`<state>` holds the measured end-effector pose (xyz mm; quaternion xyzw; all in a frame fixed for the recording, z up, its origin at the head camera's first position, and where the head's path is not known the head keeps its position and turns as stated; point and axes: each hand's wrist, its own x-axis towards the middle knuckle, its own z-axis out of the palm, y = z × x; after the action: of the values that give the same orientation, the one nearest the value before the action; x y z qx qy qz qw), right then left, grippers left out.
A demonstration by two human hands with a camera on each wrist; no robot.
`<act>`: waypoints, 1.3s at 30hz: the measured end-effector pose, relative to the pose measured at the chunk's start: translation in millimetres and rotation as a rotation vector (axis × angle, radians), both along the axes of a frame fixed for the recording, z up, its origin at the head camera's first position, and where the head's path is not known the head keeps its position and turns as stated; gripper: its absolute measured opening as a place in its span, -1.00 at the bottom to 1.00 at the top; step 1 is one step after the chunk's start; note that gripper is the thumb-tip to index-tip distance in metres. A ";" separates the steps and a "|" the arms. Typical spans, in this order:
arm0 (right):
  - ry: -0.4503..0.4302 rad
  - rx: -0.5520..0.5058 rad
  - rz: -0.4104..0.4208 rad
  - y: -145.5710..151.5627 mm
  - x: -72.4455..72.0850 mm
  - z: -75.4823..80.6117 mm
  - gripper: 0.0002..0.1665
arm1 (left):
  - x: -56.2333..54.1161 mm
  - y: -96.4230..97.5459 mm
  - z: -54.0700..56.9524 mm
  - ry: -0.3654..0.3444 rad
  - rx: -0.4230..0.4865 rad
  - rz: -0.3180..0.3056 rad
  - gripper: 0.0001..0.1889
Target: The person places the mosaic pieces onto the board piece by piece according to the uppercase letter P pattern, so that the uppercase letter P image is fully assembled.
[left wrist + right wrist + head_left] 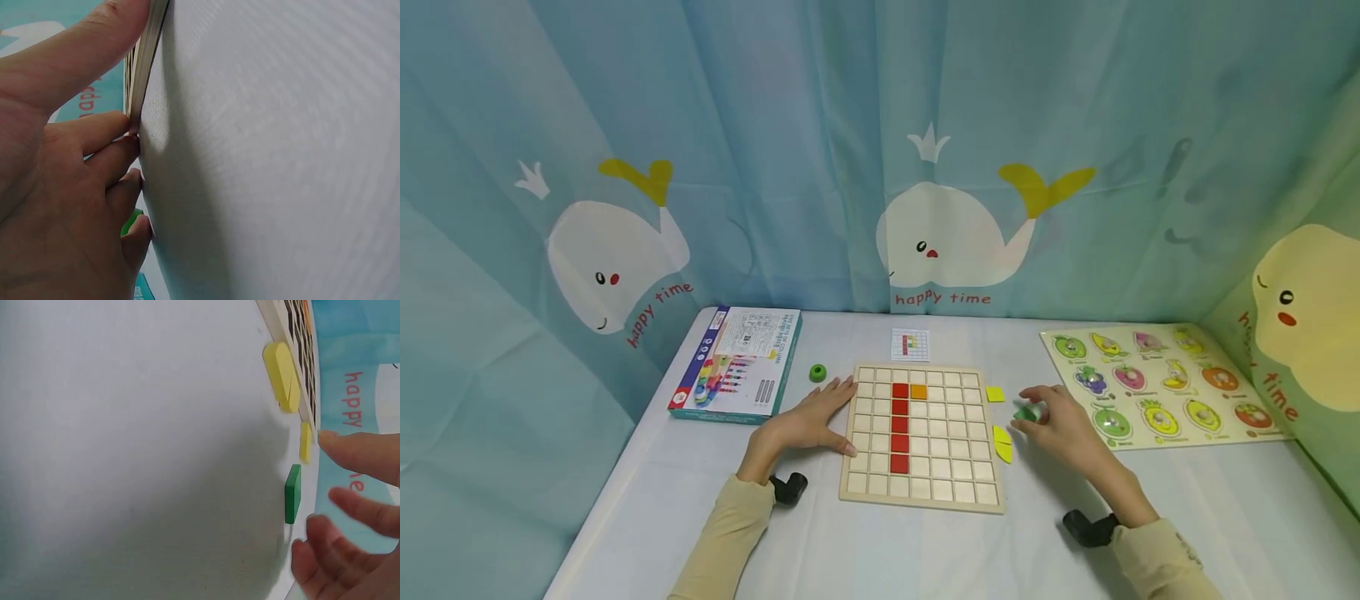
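A wooden grid board [925, 503] lies on the white table, with a column of several red square tiles [899, 425] and one orange tile [918, 392] in its cells. My left hand [808, 421] touches the board's left edge, thumb and fingers spread along it; the left wrist view shows them against the board's side [147, 69]. Over a flat green piece [1026, 413] to the right of the board hovers my right hand [1067, 425]. In the right wrist view its thumb and fingers are parted, apart from the green piece [293, 495].
Yellow pieces [1002, 444] and a yellow square [995, 394] lie along the board's right edge. A small pattern card [910, 344] is behind it. To the left are a green ring [817, 372] and a boxed toy [737, 362]; a fruit puzzle [1150, 392] lies right.
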<state>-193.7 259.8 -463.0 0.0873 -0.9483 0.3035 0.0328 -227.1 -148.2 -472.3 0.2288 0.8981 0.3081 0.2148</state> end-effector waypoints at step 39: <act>0.087 -0.015 0.039 -10.8 -10.8 -6.3 -0.84 | -1.3 0.0 0.1 -0.008 0.005 0.001 0.18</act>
<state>-204.4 249.0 -469.3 0.1188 -0.9417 0.3071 0.0685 -228.5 -148.3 -472.2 0.2277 0.8965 0.3114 0.2178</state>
